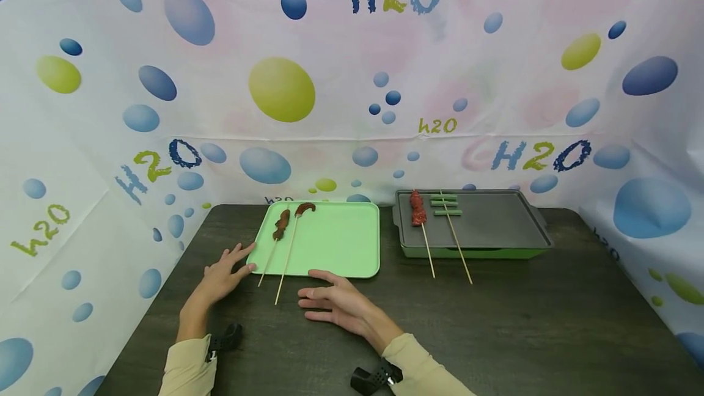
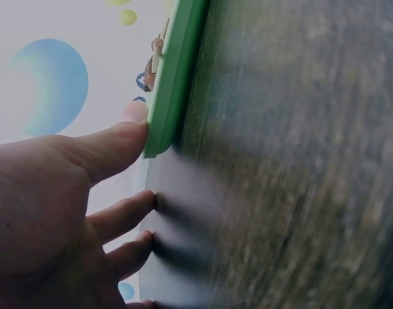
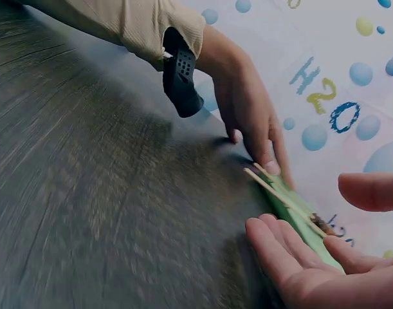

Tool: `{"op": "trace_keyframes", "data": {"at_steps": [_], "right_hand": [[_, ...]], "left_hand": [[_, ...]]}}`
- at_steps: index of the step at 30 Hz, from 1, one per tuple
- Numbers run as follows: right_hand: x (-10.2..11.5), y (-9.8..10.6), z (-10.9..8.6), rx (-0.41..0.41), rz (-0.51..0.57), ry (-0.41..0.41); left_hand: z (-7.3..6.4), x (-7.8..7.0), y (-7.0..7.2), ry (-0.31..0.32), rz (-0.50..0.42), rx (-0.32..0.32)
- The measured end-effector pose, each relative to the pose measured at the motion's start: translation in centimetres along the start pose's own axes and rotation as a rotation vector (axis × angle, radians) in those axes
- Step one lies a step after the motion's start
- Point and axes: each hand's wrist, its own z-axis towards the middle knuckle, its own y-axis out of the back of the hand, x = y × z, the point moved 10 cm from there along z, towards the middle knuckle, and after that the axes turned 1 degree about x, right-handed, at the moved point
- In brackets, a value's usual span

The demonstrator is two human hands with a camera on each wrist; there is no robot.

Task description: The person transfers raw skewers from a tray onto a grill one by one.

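The tray (image 1: 341, 240) lies on the table (image 1: 522, 310), and its long side runs from left to right. The left hand (image 1: 219, 277) is at its left edge: the thumb touches the corner, the fingers are extended and not clenched, perhaps to keep the tray steady. The right hand (image 1: 346, 304) is near the front rim, with released fingers and nothing in it; whether a fingertip touches the rim, I cannot tell.

On the tray are the brown skewer (image 1: 281, 225) and the curled skewer (image 1: 300, 209). Both have food towards the wall, leaning slightly right, while bare ends pass over the front rim, probably for easy taking. On the grill (image 1: 500, 225), the red skewer (image 1: 418, 209) and the green skewer (image 1: 448, 212) point also away, leaning slightly left.
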Motion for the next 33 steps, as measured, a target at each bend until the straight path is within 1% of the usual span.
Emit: {"op": "trace_keyframes", "data": {"at_steps": [4,13,22,26,30,33], "right_hand": [[-0.6,-0.6,1.3,0.004,0.055,-0.022],[-1.5,-1.8,3.6,0.032,0.104,-0.062],[-1.3,-2.8,5.5,0.058,0.07,-0.061],[-1.3,-2.6,5.8,-0.003,0.066,-0.048],[-1.0,-1.9,5.9,-0.094,0.071,-0.005],[-0.9,-1.5,5.9,-0.144,0.065,0.029]], "left_hand": [[0.1,0.0,0.1,0.004,0.011,-0.001],[0.1,0.5,-0.1,0.027,0.033,0.011],[0.2,0.4,0.1,0.017,0.04,-0.002],[0.2,0.4,0.1,0.016,0.036,-0.006],[0.2,0.3,0.2,0.009,0.043,-0.009],[0.2,0.1,0.1,-0.001,0.045,-0.012]]}}
